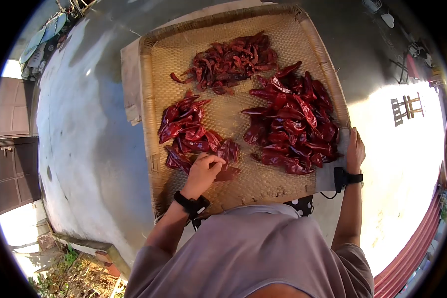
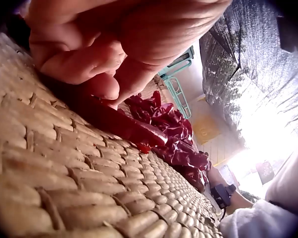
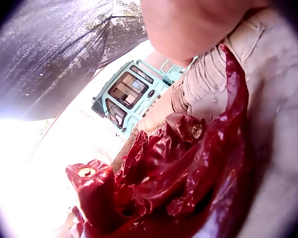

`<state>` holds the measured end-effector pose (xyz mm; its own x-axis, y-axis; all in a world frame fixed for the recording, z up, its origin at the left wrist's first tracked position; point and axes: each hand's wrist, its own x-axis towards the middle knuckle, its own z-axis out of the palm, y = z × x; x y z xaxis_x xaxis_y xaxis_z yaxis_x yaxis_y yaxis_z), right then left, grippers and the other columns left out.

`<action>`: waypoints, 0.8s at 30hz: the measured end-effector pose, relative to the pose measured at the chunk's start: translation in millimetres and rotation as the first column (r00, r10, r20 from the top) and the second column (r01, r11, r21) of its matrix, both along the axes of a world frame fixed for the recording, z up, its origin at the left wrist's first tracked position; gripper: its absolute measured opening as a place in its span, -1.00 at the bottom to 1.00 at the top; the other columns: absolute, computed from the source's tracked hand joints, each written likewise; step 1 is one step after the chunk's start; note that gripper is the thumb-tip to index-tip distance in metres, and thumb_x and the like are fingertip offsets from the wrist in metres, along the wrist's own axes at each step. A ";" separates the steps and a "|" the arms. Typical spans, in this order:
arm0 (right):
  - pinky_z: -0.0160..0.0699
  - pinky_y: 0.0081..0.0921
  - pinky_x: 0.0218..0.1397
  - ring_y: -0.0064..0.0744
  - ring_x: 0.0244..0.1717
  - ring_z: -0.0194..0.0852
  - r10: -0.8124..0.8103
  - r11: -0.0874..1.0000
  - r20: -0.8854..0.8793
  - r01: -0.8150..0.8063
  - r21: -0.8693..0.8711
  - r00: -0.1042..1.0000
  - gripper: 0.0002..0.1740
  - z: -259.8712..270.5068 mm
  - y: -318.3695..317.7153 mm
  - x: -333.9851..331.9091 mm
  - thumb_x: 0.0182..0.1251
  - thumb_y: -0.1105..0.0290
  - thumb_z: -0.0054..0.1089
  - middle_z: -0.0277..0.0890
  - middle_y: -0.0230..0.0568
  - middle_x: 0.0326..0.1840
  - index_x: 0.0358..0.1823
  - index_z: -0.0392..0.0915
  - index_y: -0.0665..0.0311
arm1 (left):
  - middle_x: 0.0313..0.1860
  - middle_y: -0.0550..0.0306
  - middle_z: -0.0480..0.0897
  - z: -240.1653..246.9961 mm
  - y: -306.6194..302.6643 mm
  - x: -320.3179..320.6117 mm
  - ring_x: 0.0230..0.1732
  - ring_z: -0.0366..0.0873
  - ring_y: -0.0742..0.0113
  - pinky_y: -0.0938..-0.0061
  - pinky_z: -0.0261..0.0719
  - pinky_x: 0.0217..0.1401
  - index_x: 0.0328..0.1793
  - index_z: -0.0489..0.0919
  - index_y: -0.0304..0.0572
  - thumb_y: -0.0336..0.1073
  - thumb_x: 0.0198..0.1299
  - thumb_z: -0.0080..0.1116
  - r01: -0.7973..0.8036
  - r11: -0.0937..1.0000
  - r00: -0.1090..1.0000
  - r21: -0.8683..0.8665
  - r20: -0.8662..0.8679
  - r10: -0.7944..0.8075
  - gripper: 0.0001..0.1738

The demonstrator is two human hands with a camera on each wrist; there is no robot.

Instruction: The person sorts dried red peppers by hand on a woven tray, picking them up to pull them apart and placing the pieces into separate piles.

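Note:
In the head view, my left hand (image 1: 202, 174) is at the near edge of the left pile of dried red chilies (image 1: 186, 126). Its curled fingers and thumb pinch a dark red chili (image 2: 134, 130), which lies low over the weave in the left wrist view. The right hand (image 1: 354, 151) grips the right rim of the woven tray (image 1: 325, 52); its fingers are partly hidden. Beside it, a larger pile of whole glossy chilies (image 1: 295, 124) fills the tray's right side, shown close up as wrinkled chilies (image 3: 184, 183) in the right wrist view.
Shrivelled, darker chili pieces (image 1: 233, 59) lie at the tray's far side. A flat board (image 1: 130, 82) shows under the tray's left edge. The tray reaches close to the person's shirt (image 1: 263, 248). A pale green vehicle (image 3: 129, 94) stands beyond the rim.

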<state>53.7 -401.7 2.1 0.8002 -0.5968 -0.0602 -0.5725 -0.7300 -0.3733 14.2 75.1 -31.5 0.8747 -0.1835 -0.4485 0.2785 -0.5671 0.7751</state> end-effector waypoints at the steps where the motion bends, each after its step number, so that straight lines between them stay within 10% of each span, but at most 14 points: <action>1: 0.40 -0.09 0.27 0.25 0.19 0.50 0.027 0.999 -0.018 -0.028 -0.020 0.999 -0.16 5.2 1.4 1.2 0.57 -0.27 -0.45 0.62 0.18 0.14 0.19 0.61 0.32 | -0.13 0.14 0.51 1.5 -0.4 0.2 -0.40 0.56 0.35 0.43 0.53 -0.31 -0.02 0.72 -0.11 -0.29 0.38 0.19 -0.024 0.999 0.998 -0.030 -0.051 0.022 -0.83; 6: 0.43 -0.01 0.19 0.28 0.12 0.52 0.081 0.996 -0.052 -0.083 -0.023 0.995 -0.22 10.7 3.5 -3.1 0.60 -0.24 -0.47 0.63 0.20 0.05 0.15 0.57 0.29 | -0.15 0.13 0.58 18.0 -4.2 9.2 -0.46 0.58 0.40 0.44 0.56 -0.33 -0.02 0.73 -0.14 -0.28 0.35 0.17 -0.085 0.996 0.978 -0.003 -0.190 0.083 -0.80; 10: 0.47 0.02 0.12 0.27 0.06 0.56 0.114 0.992 -0.079 -0.118 -0.054 0.990 -0.27 14.9 7.7 -13.8 0.60 -0.22 -0.46 0.65 0.15 -0.01 0.10 0.54 0.25 | 0.03 0.02 0.49 22.2 4.6 16.1 -0.09 0.59 0.22 0.34 0.57 -0.06 0.08 0.66 -0.08 -0.20 0.33 0.21 0.085 0.995 0.981 0.052 -0.180 -0.075 -0.74; 11: 0.48 0.02 0.10 0.27 0.04 0.57 0.125 0.989 -0.068 -0.129 -0.068 0.990 -0.29 13.0 7.4 -16.1 0.61 -0.22 -0.45 0.65 0.14 -0.01 0.09 0.53 0.23 | 0.12 0.04 0.44 21.1 6.9 17.2 -0.29 0.52 0.37 0.40 0.58 -0.17 0.15 0.59 -0.14 -0.18 0.40 0.18 0.174 0.980 0.976 0.095 -0.146 -0.159 -0.70; 14: 0.50 0.02 0.06 0.26 0.02 0.59 0.132 0.988 -0.099 -0.139 -0.070 0.986 -0.37 14.8 7.9 -18.6 0.62 -0.19 -0.41 0.66 0.09 -0.03 0.13 0.53 0.13 | 0.08 -0.04 0.46 14.6 12.6 18.2 0.15 0.47 0.08 0.24 0.45 0.24 0.09 0.64 -0.07 -0.17 0.30 0.25 0.153 0.987 0.981 0.058 -0.128 -0.144 -0.70; 15: 0.51 0.02 0.06 0.25 0.02 0.59 0.140 0.987 -0.074 -0.146 -0.071 0.987 -0.39 16.9 10.2 -20.4 0.62 -0.18 -0.39 0.67 0.07 -0.03 0.15 0.53 0.10 | 0.09 0.09 0.48 14.7 14.4 18.9 -0.24 0.49 0.39 0.39 0.56 -0.13 0.13 0.59 -0.17 -0.21 0.37 0.21 0.224 0.970 0.974 0.096 -0.063 -0.219 -0.70; 24: 0.54 -0.02 0.08 0.19 0.06 0.62 0.174 0.984 0.036 -0.172 -0.044 0.984 -0.46 20.3 6.4 -26.7 0.57 -0.14 -0.27 0.69 -0.03 0.00 0.28 0.52 -0.07 | -0.10 0.22 0.56 37.2 0.4 22.4 -0.22 0.47 0.43 0.44 0.50 -0.22 0.14 0.56 -0.15 -0.23 0.39 0.22 0.142 0.988 0.955 0.067 -0.273 -0.119 -0.72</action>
